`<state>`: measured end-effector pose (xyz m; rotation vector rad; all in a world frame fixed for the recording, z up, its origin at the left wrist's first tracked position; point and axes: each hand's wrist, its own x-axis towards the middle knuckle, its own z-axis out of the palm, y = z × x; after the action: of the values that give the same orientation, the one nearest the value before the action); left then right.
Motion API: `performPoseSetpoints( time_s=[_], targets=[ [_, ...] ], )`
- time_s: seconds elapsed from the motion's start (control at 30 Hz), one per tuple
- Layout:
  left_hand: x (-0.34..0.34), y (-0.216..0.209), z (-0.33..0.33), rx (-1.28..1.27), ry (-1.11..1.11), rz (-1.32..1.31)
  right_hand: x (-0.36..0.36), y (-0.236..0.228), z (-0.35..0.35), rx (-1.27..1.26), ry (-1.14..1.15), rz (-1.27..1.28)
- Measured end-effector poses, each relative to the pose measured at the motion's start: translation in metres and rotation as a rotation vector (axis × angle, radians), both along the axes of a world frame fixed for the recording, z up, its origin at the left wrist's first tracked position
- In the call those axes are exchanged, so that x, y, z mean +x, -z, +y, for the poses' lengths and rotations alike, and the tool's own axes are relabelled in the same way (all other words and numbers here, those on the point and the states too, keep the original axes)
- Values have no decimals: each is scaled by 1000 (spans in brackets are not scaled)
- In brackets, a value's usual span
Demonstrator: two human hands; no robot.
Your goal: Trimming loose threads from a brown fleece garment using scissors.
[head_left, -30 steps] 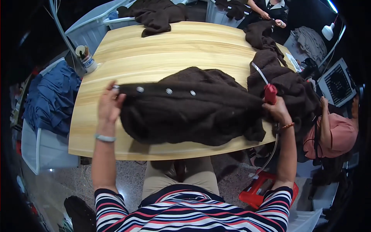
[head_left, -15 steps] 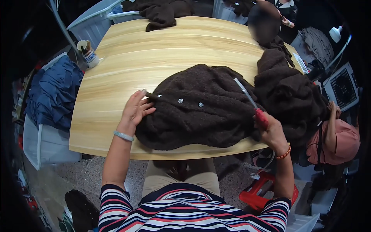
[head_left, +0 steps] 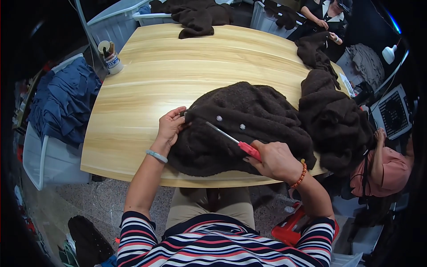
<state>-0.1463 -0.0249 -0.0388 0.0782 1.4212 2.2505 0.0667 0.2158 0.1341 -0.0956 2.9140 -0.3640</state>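
Note:
A dark brown fleecy garment [head_left: 249, 104] lies bunched near the table's front edge, with two round pale buttons [head_left: 242, 127] showing. My left hand [head_left: 171, 126] is closed at its left edge, pinching the cloth by a small light spot that I cannot make out clearly. In my right hand [head_left: 278, 161] is a red-handled tool [head_left: 249, 150] with a long thin metal shaft, like a screwdriver. Its tip points left over the garment, short of my left hand. Whether the tip touches the cloth is hard to tell.
More brown garments [head_left: 336, 120] lie at the table's right side, where a person in pink [head_left: 384, 171] sits. Another person [head_left: 327, 22] handles cloth at the far right. A cup of tools [head_left: 110, 58] stands far left, beside a bin of blue cloth [head_left: 62, 104]. A red stool [head_left: 289, 229] is below.
My right hand has brought the tool left across the garment, its shaft swinging lower toward my left hand. My left fingers have closed on the garment's edge. The view has shifted slightly.

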Motion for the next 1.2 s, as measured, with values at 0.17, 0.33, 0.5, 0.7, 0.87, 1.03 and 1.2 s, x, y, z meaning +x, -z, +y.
performPoseSetpoints(
  time_s=[0.17,0.33,0.5,0.7,0.87,1.03,1.2],
  targets=[
    [7,5,-5,96,-35,72,-23,-3,-27,29,-28,-18],
    [10,-3,-14,107,-107,39,-32,0,-37,-62,-66,-50],
    [11,-23,-12,-793,-371,828,-25,7,-35,-119,-8,-35],
    [5,-46,19,-804,-18,980,-19,7,-23,-58,77,4],
    [1,-29,25,-809,182,966,-11,7,-17,-27,92,0],
    [-3,-18,19,-783,178,789,-7,-1,-19,0,-19,-55],
    [11,-32,21,-666,6,813,-3,4,-15,-87,2,-51]
  ],
)
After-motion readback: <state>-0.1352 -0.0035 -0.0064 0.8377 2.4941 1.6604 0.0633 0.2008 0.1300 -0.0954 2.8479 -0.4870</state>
